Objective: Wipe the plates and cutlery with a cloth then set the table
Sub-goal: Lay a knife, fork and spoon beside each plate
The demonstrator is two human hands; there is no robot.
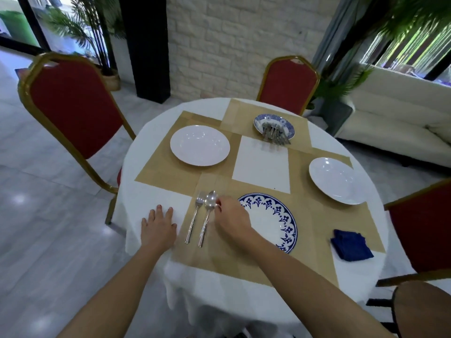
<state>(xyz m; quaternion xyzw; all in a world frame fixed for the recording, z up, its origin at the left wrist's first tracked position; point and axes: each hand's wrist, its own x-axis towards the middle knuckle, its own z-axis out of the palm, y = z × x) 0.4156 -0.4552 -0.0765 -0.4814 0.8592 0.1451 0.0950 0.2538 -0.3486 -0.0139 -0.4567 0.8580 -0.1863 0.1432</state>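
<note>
**Item 1. Your right hand (231, 215).** The grip is closed to a pinch, thumb and forefinger on the neck of the spoon (206, 220), just under the bowl. The spoon lies flat on the near placemat (234, 259), bowl away from you.

**Item 2. Fork (193, 219).** Just left of the spoon and nearly parallel to it, tines away from you. You cannot tell whether the two touch.

**Item 3. Blue-patterned plate (273, 220).** Just right of the pinching hand, on the same mat. Your wrist hides its near-left rim.

**Item 4. Your left hand (158, 228).** The grip is spread flat on the white tablecloth (151, 198), beside the mat's left edge, holding nothing.

**Item 5. Further out on the worktop (263, 167).**
- Two white plates (200, 145) (338, 180), one at the left place and one at the right.
- A small blue plate (260, 121) at the far place, carrying the remaining cutlery (274, 134).
- A folded blue cloth (351, 245), well apart to your right.

**Handling note (judgement).**
- This looks like the squaring-up of the near setting.
- Slide the spoon by its neck rather than lifting it, so that it doesn't clatter.
- Bring the handle end level with the fork's and keep an even gap from the plate rim.
- Leave your flat hand pressing so the mat doesn't creep.
- Keep your fingertips off the wiped bowl.
</note>
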